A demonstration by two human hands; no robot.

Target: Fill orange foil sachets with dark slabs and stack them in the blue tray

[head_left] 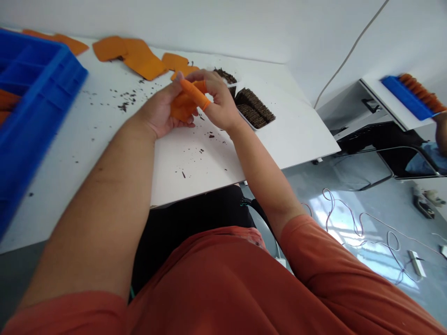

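Observation:
Above the white table, my left hand (161, 110) is closed round an orange piece (182, 108), its fingers curled under it. My right hand (222, 100) meets it from the right, with orange covers on the thumb and a finger; those fingertips are at the upper edge of the piece. Whether the right hand itself grips the piece is hard to make out. Just right of my right hand, a white tray holds stacked thin brown strips (254, 109). Behind it lies a heap of dark brown bits (226, 76).
A blue crate (71, 70) with orange pieces inside stands at the left. Flat orange sheets (143, 58) lie along the wall. Dark crumbs dot the white table (209, 163). At far right, a person's hand (442, 132) is beside a blue tray (407, 97). Cables cross the floor.

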